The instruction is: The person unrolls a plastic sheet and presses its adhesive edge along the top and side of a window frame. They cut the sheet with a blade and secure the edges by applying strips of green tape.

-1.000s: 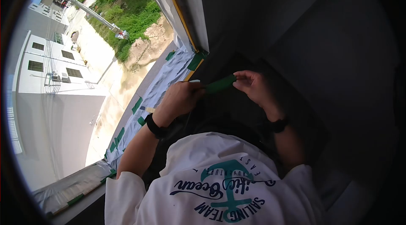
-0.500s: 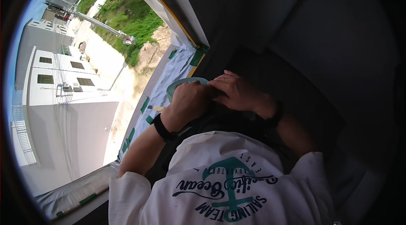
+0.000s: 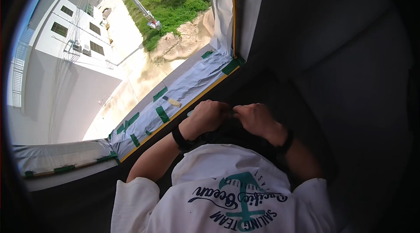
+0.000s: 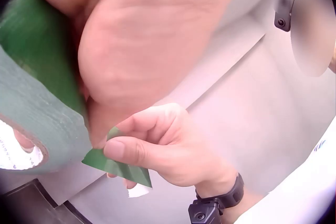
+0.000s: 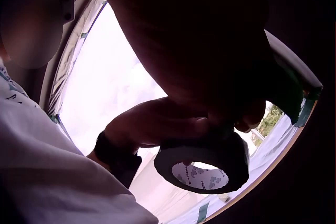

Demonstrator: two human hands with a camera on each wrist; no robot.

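My left hand (image 3: 205, 117) grips a wide roll of green tape (image 4: 44, 106); in the head view that hand hides most of the roll. Close beside it, my right hand (image 3: 256, 121) pinches a short green tape strip (image 4: 126, 170) between thumb and fingers. The left fingertips come right up to the strip's edge in the left wrist view. From the right wrist, the roll's printed white core (image 5: 199, 176) shows below the hands, and a green tape end (image 5: 289, 95) sticks out past the dark right hand.
At the left, a window ledge (image 3: 192, 80) is covered with white sheeting, held by several green tape pieces (image 3: 162, 114). A yellow strip (image 3: 210, 86) runs along its inner edge. Covered window frame (image 3: 223, 10) rises beyond, and a dark wall (image 3: 341, 58) stands at the right.
A green strip was stretched between the hands; they came together and now stand slightly apart, fingertips close. The roll turned behind the left hand. The head view swung, shifting the window rightward.
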